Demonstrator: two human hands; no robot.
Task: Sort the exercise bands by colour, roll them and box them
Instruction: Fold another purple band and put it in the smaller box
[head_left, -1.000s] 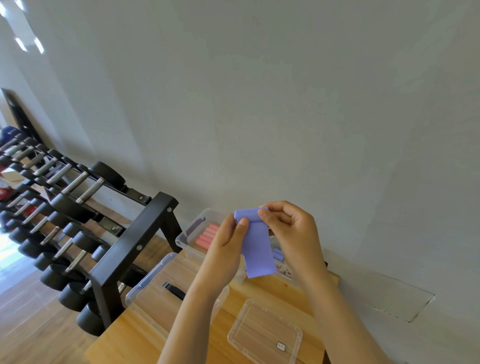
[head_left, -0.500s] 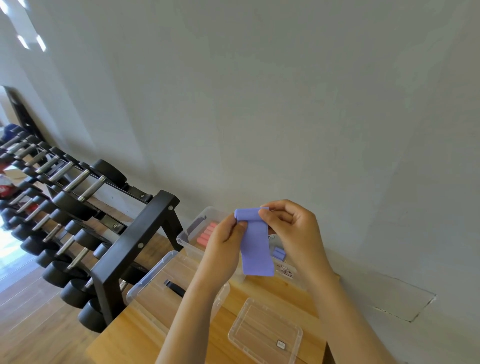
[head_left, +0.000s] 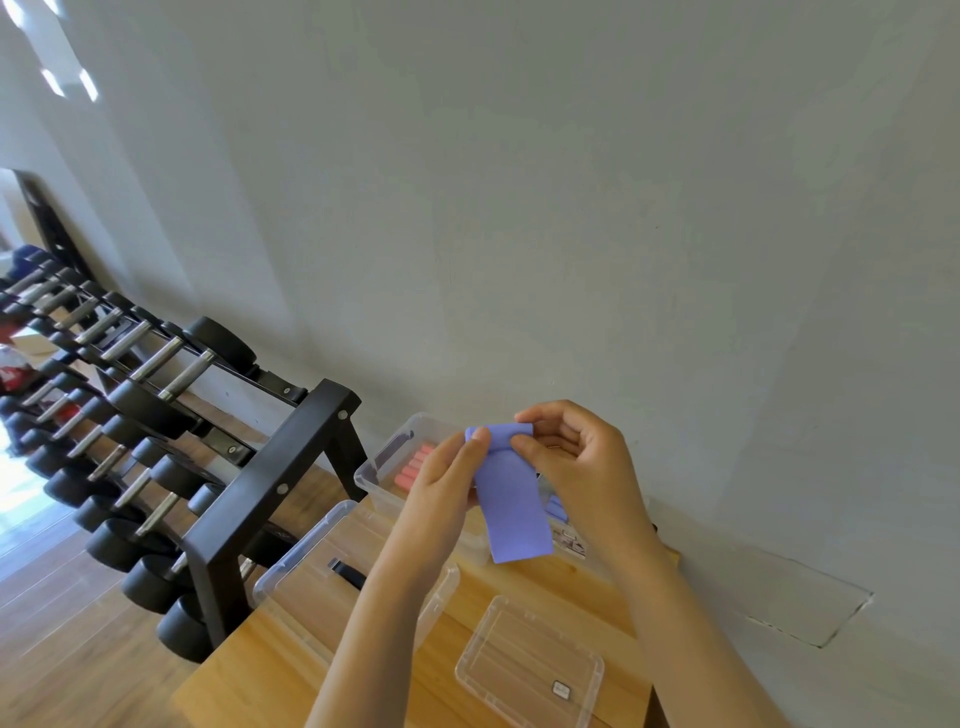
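Fingertips (head_left: 482, 437) of the left hand (head_left: 447, 488) pinch the rolled top edge of a purple band (head_left: 511, 512). The right hand (head_left: 587, 462) pinches the same edge from the other side, thumb and forefinger closed on it, the other fingers curled.

The band is held in the air above the table (head_left: 249, 675). Its top is turned over into the start of a roll, and the rest hangs flat and straight.

At the table's far edge, by the wall (head_left: 519, 208), stands a clear box (head_left: 402, 441) with pink rolls (head_left: 415, 465) lying side by side in it. Just right of that, mostly hidden by the band, more clear plastic holds purple rolls (head_left: 556, 506). Whether that is a separate box I cannot tell.

On the table's left side sits a second box (head_left: 298, 546) with a small black thing (head_left: 347, 571) in it. A clear lid (head_left: 530, 670) lies flat on the table's near right part. Left of the table stands a dumbbell rack (head_left: 270, 493).
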